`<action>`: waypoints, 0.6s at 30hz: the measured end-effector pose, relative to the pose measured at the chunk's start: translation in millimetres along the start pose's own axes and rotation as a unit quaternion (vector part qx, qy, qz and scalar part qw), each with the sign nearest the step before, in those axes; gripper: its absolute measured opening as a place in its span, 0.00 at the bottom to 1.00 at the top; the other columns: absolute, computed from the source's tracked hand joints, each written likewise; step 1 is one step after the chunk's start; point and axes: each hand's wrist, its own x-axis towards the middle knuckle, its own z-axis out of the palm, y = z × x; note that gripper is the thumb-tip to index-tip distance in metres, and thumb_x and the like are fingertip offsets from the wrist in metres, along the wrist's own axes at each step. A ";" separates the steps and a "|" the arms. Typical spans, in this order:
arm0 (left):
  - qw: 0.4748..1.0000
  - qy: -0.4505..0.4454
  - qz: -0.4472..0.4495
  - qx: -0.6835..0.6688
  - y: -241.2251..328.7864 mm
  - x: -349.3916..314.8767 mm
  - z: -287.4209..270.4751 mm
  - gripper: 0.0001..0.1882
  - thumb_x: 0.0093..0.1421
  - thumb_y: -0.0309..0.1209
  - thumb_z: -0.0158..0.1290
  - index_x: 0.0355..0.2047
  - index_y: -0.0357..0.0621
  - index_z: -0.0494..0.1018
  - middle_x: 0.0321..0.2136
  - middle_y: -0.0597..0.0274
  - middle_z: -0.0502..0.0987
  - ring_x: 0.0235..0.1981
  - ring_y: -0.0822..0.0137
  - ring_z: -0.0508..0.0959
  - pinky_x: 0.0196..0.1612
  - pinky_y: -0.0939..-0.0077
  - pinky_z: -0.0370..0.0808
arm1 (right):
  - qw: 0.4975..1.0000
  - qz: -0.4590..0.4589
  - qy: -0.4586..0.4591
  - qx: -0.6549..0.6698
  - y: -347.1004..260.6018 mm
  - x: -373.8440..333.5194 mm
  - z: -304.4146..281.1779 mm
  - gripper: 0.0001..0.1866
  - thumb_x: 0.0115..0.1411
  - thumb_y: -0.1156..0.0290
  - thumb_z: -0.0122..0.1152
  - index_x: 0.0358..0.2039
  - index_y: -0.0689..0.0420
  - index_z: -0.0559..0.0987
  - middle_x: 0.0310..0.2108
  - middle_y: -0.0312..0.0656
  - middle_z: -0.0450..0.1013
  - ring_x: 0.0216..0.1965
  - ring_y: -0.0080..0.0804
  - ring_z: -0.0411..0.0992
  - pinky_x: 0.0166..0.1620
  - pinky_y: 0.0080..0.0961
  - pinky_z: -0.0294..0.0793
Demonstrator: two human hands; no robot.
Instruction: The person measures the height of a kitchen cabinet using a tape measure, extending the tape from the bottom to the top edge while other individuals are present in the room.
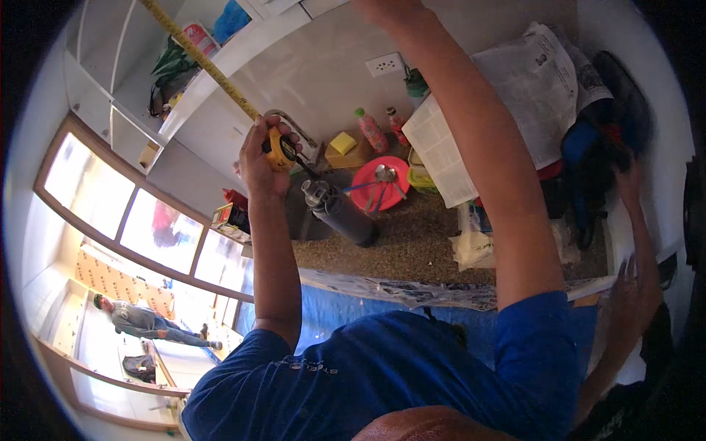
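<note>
My left hand [261, 151] is raised over the counter, its fingers wrapped round a yellow and black tape measure [279, 149]. The yellow blade [200, 59] runs out of the case toward the upper left and leaves the picture at the top edge. Just below that hand, a dark grey bottle [340, 213] lies or leans at a tilt as seen here. My right arm reaches up across the view, and my right hand [391, 9] is cut off by the top edge, close to white cabinetry. Its fingers are hidden.
A red plate [360, 175] with spoons, a yellow sponge [343, 142] and two small bottles [372, 131] stand on the speckled counter [412, 253]. Newspaper [526, 81] covers things to the right. A co-worker's hand [629, 180] touches a blue-black bag [588, 165]. Another person [147, 323] stands beyond the windows.
</note>
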 end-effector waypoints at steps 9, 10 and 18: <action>1.000 0.008 -0.005 -0.001 -3.9 -1.1 5.1 0.17 0.72 0.44 0.49 0.40 0.41 0.73 0.30 0.59 0.76 0.29 0.61 0.79 0.31 0.66 0.79 | 1.000 0.008 0.007 -0.007 -2.2 -0.5 4.7 0.16 0.60 0.69 0.59 0.49 0.54 0.82 0.50 0.42 0.72 0.53 0.40 0.69 0.55 0.40 0.70; 1.000 0.009 -0.005 -0.006 -4.4 -0.8 5.2 0.17 0.72 0.43 0.49 0.40 0.41 0.73 0.30 0.58 0.76 0.29 0.60 0.79 0.31 0.66 0.79 | 1.000 0.008 0.006 -0.007 -2.4 -0.8 3.9 0.16 0.60 0.70 0.59 0.48 0.54 0.82 0.50 0.42 0.72 0.54 0.40 0.68 0.55 0.40 0.70; 0.997 -0.047 -0.026 -0.047 -8.7 7.0 -2.9 0.18 0.72 0.44 0.49 0.44 0.40 0.74 0.31 0.57 0.78 0.31 0.57 0.80 0.35 0.61 0.79 | 0.999 0.009 -0.032 -0.011 -2.1 4.0 -10.0 0.16 0.59 0.69 0.60 0.48 0.55 0.82 0.51 0.43 0.72 0.55 0.42 0.68 0.56 0.42 0.70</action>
